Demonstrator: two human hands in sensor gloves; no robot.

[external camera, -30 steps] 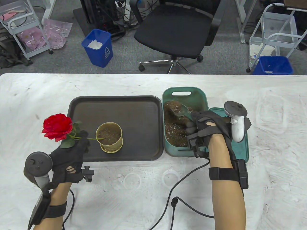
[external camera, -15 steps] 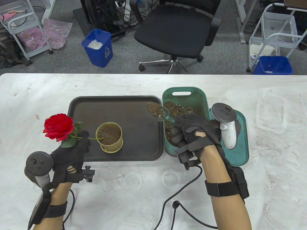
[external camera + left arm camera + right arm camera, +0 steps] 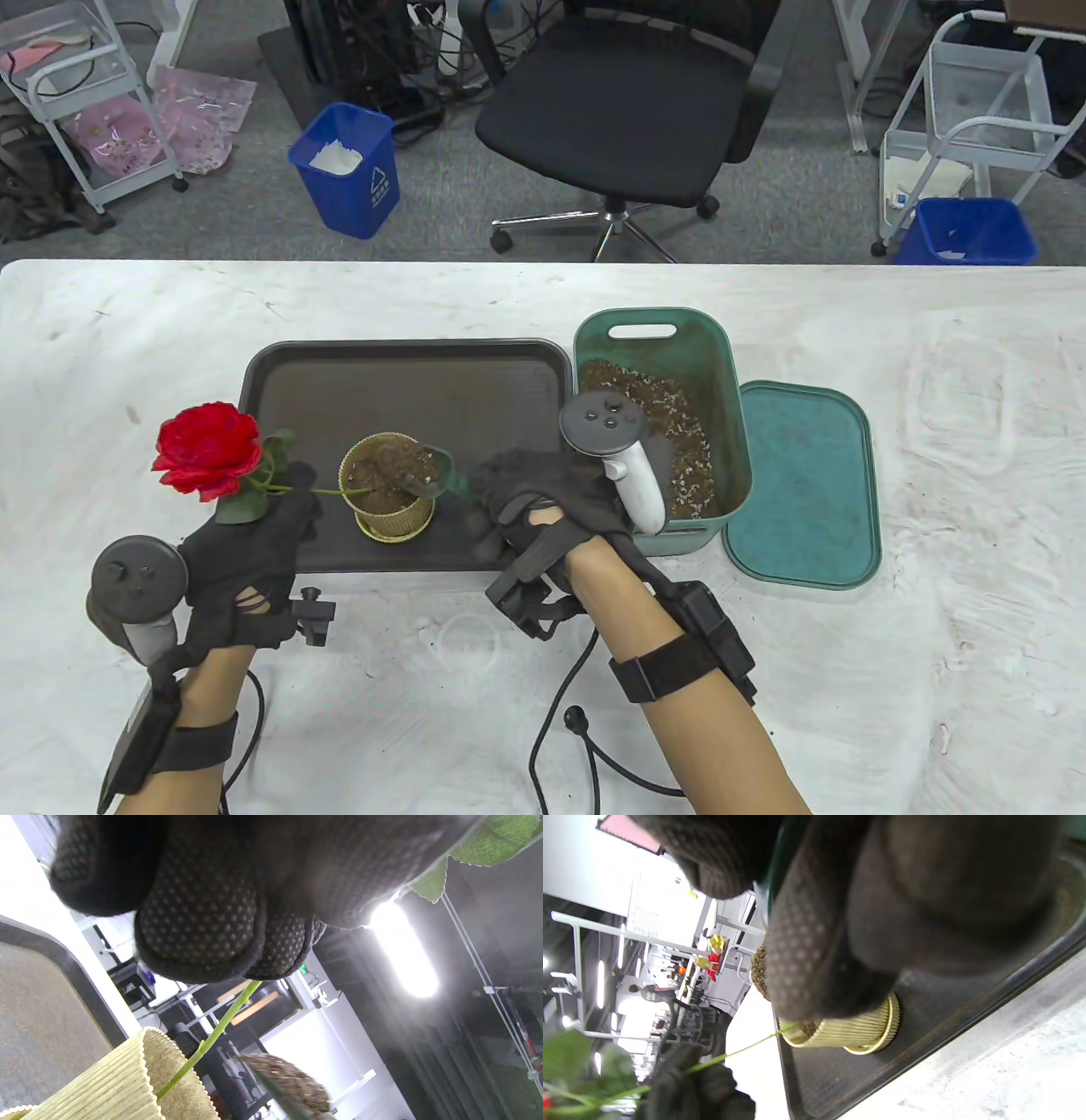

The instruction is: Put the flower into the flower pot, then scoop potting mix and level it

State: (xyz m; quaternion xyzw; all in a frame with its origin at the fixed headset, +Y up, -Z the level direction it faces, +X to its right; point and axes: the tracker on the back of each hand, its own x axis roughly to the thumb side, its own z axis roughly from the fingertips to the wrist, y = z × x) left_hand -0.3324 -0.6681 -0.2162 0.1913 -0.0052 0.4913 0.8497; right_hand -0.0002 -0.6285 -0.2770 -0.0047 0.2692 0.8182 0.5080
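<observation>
white table (image 3: 933, 356) | left hand (image 3: 242, 560) grips flower (image 3: 206, 448) | right hand (image 3: 534, 509) holds scoop (image 3: 437, 475)

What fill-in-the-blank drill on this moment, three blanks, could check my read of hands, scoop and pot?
1. The left hand pinches the green stem of the red artificial ____.
2. The right hand holds the green scoop over the ribbed yellow ____.
3. The yellow flower pot stands on the dark rectangular ____.

Missing words: rose; flower pot; tray

Scoop (image 3: 428, 473) and flower stem (image 3: 333, 491) crowd the flower pot (image 3: 388, 488) mouth; tray (image 3: 407, 382) behind lies bare.
</observation>
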